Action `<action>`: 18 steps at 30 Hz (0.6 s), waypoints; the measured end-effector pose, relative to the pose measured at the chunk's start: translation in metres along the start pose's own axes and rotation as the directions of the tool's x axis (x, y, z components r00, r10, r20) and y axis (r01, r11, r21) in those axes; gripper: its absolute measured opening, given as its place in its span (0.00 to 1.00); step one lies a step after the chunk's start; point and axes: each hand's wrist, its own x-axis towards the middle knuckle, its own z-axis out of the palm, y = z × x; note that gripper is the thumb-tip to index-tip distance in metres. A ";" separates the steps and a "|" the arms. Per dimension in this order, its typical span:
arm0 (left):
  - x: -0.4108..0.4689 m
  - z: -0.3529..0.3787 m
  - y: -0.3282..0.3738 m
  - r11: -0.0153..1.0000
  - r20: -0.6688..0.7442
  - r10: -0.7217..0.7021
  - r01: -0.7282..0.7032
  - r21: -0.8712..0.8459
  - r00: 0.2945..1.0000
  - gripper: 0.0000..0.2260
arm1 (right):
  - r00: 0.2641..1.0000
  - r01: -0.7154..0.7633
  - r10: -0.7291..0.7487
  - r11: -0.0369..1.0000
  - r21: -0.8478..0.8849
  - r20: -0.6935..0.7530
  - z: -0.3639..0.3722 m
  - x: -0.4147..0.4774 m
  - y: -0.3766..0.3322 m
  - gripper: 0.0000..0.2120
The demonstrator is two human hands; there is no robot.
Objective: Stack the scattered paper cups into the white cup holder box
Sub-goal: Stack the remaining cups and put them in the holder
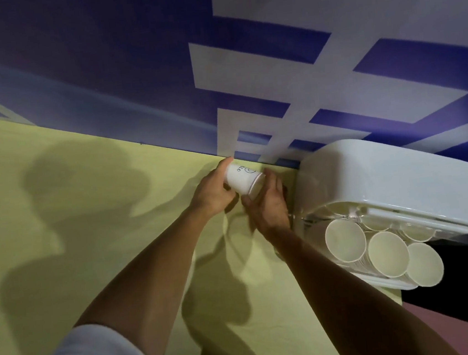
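A white paper cup (243, 177) with a small printed mark lies tilted between my two hands, near the wall at the table's far edge. My left hand (212, 192) grips its closed bottom end. My right hand (268, 202) curls around its open rim from below. To the right stands the white cup holder box (385, 173), its lid raised. Several stacks of paper cups (386, 249) lie in it with their open mouths facing me.
A yellow-green cloth (58, 224) covers the table, with strong shadows of my arms across it. Behind it rises a blue wall (99, 61) with white bands. The table's right edge runs just past the box, with dark floor beyond.
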 end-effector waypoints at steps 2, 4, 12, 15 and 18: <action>-0.007 -0.006 -0.001 1.000 -0.010 0.025 -0.025 -0.009 1.000 0.34 | 0.999 0.033 -0.033 0.999 0.008 0.000 -0.004 -0.008 -0.006 0.37; -0.015 -0.013 -0.001 0.999 -0.028 0.047 -0.047 0.001 0.998 0.32 | 0.998 0.062 -0.061 0.998 0.021 -0.012 -0.009 -0.016 -0.014 0.37; -0.065 -0.029 0.024 0.995 -0.078 0.098 -0.095 0.038 0.992 0.29 | 0.981 0.178 -0.176 0.984 0.025 -0.079 -0.042 -0.056 -0.050 0.32; -0.084 -0.033 0.037 0.992 -0.074 0.127 -0.125 0.031 0.989 0.29 | 0.977 0.185 -0.181 0.983 0.021 -0.115 -0.056 -0.072 -0.060 0.33; -0.105 -0.033 0.052 0.985 -0.040 0.170 -0.168 0.048 0.985 0.29 | 0.966 0.202 -0.202 0.979 -0.014 -0.161 -0.073 -0.089 -0.063 0.33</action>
